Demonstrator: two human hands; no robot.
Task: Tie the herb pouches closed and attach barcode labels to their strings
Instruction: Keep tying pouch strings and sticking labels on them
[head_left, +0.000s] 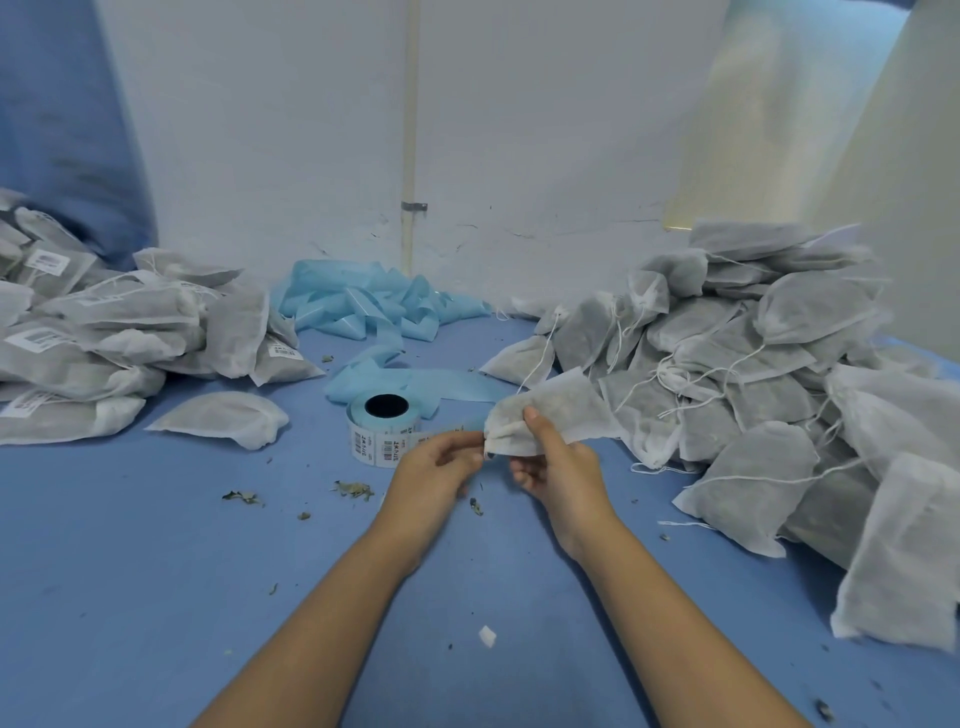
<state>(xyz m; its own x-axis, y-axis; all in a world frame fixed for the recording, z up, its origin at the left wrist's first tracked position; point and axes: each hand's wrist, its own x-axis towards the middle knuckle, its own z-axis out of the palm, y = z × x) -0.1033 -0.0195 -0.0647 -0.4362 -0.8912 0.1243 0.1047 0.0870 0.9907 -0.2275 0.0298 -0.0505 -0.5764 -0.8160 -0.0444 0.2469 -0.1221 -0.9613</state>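
Observation:
A white non-woven herb pouch (558, 408) is held above the blue table (156, 545) in the middle of the head view. My right hand (556, 462) grips its gathered neck, thumb on top. My left hand (441, 467) pinches the pouch's mouth end from the left, where the string is too thin to make out. Just behind my left hand stands the roll of barcode labels (382, 423) on its blue backing. A single flat pouch (223, 418) lies to the left of the roll.
A heap of pouches with loose strings (753, 364) fills the right side. Pouches bearing barcode labels (104, 327) are piled at the left. Used blue backing tape (363, 306) lies crumpled against the white wall. Herb crumbs (353, 489) dot the table.

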